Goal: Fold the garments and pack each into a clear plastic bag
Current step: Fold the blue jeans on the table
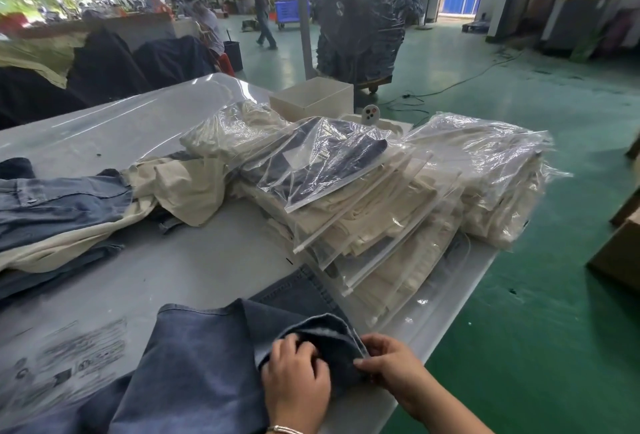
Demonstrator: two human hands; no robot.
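Observation:
A dark blue denim garment (204, 357) lies spread at the near edge of the grey table (207, 260). My left hand (294, 385) and my right hand (391, 367) both pinch a bunched fold of its fabric near the table's right edge. An empty clear plastic bag (65, 361) with printed text lies flat to the left of the garment. Behind it, a slanted stack of bagged cream garments (374, 225) carries one bagged dark denim piece (322, 163) on top. Unfolded denim and cream garments (86, 205) lie heaped at the left.
A second pile of bagged cream garments (491, 170) sits at the table's far right corner. A white box (311, 97) stands at the back. Cardboard boxes (620, 246) stand on the green floor at right. People work in the far background.

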